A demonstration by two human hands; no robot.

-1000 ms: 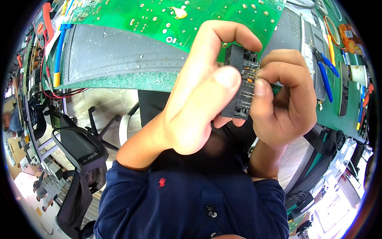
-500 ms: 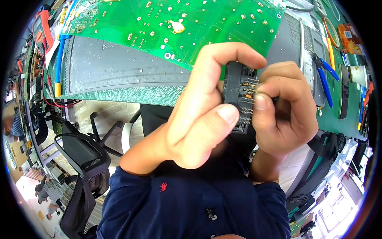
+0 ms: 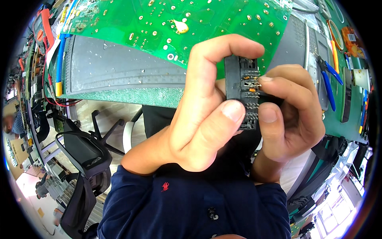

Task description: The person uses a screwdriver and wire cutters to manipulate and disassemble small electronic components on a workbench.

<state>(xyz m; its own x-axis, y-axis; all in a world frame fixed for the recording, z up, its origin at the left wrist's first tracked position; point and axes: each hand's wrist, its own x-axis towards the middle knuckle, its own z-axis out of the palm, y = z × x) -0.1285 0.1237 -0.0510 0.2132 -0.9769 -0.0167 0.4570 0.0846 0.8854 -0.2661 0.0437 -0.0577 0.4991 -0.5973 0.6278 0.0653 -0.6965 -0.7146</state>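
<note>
My left hand (image 3: 201, 115) grips a black pin connector (image 3: 234, 77) with its thumb on the lower part and the index finger curled over the top end. Rows of thin metal pins (image 3: 250, 105) stick out along the connector's right side, with a small orange piece (image 3: 252, 90) among them. Close beside the pins is my right hand (image 3: 298, 109), its thumb and index finger apart. The index fingertip is at the pin ends and seems to touch them; nothing shows between finger and thumb. Behind the hands, a large green circuit board (image 3: 223, 32) lies on the bench.
A grey ruled mat (image 3: 115, 65) lies under the board. On the right are blue-handled pliers (image 3: 328, 85), an orange-handled tool (image 3: 334, 55) and a white cup (image 3: 361, 78). A red multimeter (image 3: 43, 32) stands at the left, and a black office chair (image 3: 85, 153) stands below the bench.
The right thumb and index finger have spread apart and the thumb has drawn away from the pins. The left hand still grips the connector, now turned slightly to show more of the pins.
</note>
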